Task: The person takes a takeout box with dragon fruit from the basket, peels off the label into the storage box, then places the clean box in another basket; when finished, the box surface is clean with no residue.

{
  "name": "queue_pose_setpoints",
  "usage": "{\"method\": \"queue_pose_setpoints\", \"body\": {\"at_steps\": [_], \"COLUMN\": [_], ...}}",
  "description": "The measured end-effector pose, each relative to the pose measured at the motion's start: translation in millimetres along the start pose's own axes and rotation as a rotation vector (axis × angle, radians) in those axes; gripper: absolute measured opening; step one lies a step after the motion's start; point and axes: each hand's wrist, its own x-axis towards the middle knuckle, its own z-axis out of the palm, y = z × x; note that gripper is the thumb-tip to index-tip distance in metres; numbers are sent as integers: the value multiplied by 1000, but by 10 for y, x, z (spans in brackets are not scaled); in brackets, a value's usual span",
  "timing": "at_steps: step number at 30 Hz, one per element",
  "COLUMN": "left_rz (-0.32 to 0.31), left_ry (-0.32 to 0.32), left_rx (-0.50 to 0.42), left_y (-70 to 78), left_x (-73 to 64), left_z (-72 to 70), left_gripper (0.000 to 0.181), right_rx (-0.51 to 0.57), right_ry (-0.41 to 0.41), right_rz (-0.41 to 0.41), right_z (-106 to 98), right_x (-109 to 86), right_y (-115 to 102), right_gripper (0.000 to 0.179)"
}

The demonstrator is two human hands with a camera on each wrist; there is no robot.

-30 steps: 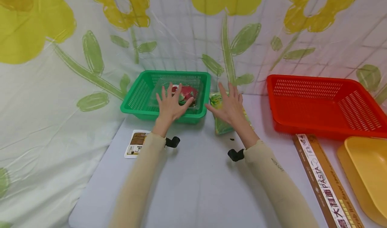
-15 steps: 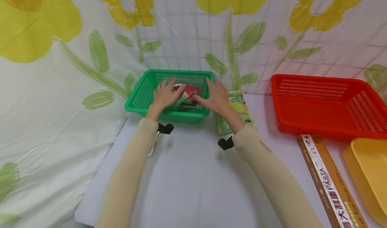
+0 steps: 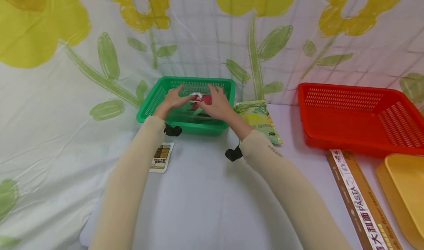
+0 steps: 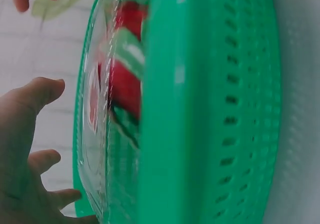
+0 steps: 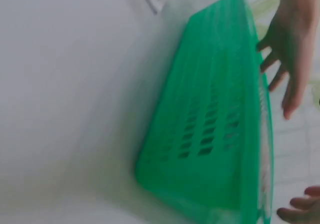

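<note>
Head view: the left hand (image 3: 173,98) and right hand (image 3: 218,104) have their fingers spread, facing each other, apparently to bracket the clear plastic container (image 3: 194,107) between them in the green basket (image 3: 187,127). Its long axis seems to run from hand to hand, label (image 3: 196,97) upward.

Left wrist view: contact at the fingertips cannot be told.

Right wrist view: basket wall below both hands' fingers.
</note>
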Motion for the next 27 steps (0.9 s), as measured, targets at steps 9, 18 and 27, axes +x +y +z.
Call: {"method": "queue_pose_setpoints", "body": {"at_steps": [9,18,27], "left_rz": [-87,-153,-155], "left_ry": [-125,-182,-209], "left_rx": [-84,-223,-247], "left_y": [-71,-103,-160], "left_x": [55,188,220], "left_z": [-151,-137,-146], "left_gripper": [85,85,83], "right_rx": [96,202,311], "right_ry": [4,22,-29], "right_rz": [155,288,404], "right_z": [79,-1,40], "right_x": [155,218,278], "right_y": [-127,-44,5], "right_gripper": [80,80,89]}}
